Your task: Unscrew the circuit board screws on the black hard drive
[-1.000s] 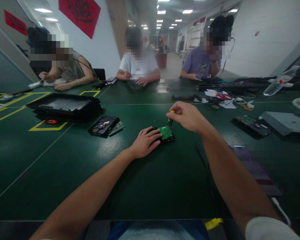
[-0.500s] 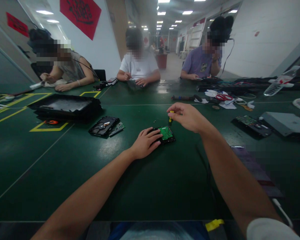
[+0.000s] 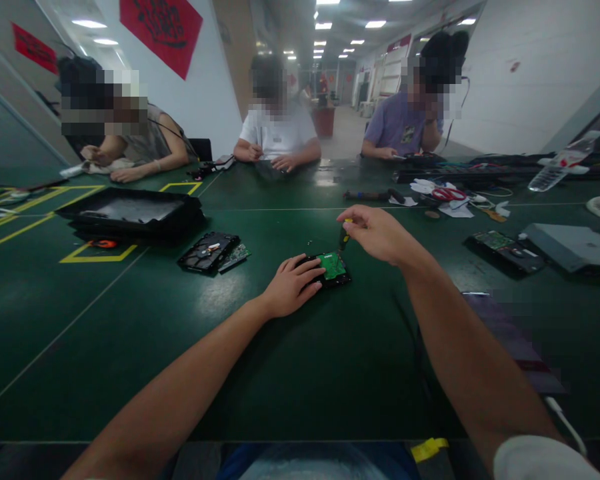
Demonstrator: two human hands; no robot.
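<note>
A small hard drive (image 3: 333, 268) with a green circuit board on top lies on the green table (image 3: 130, 347). My left hand (image 3: 291, 287) rests on its left edge, fingers pressed down on it. My right hand (image 3: 375, 233) hovers just above the drive's far right corner, fingers pinched round a small yellow-and-black screwdriver (image 3: 344, 237) that points down at the board.
An opened hard drive (image 3: 209, 251) with a loose circuit board lies to the left, beside a black tray stack (image 3: 130, 213). Another drive (image 3: 503, 249) and a grey box (image 3: 573, 245) sit at right. Scissors (image 3: 447, 194) and clutter lie farther back. Three people sit across the table.
My right hand has turned the screwdriver and lowered it slightly toward the drive's far corner. My left hand has stayed on the drive.
</note>
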